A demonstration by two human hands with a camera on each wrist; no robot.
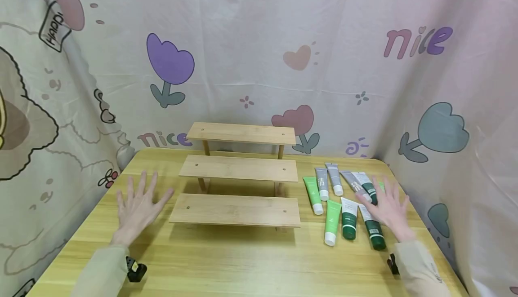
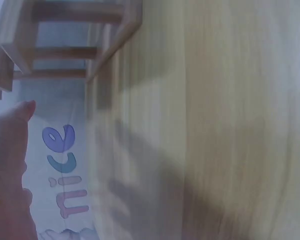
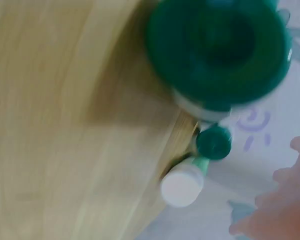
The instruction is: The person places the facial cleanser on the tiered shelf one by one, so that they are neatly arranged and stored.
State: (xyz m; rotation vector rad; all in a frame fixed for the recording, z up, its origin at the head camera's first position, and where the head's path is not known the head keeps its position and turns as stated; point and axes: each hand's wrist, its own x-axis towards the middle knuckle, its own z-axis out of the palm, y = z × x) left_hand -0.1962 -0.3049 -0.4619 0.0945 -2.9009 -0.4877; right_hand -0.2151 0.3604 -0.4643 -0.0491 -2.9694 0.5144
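In the head view, our left hand (image 1: 137, 209) and right hand (image 1: 386, 207) reach out well apart above the table (image 1: 226, 265), with the tiered wooden stand (image 1: 238, 168) between them, just right of the left hand. The tubes (image 1: 333, 218) lie close together below and to the left of the right hand. To handle one well from here, we would start with the white-and-green tube (image 1: 372, 227) nearest our right wrist, pinch its body above the cap and lift straight up, sparing its neighbours; a light grip should suit what look like soft walls. Both hands have fingers splayed wide and hold nothing; whether the right thumb touches a tube, we cannot tell

In the left wrist view, the left hand grips nothing, its thumb pointing towards the stand

In the right wrist view, a dark green cap (image 3: 220, 50) and a white cap (image 3: 182, 186) sit left of the right hand, whose fingers grasp neither
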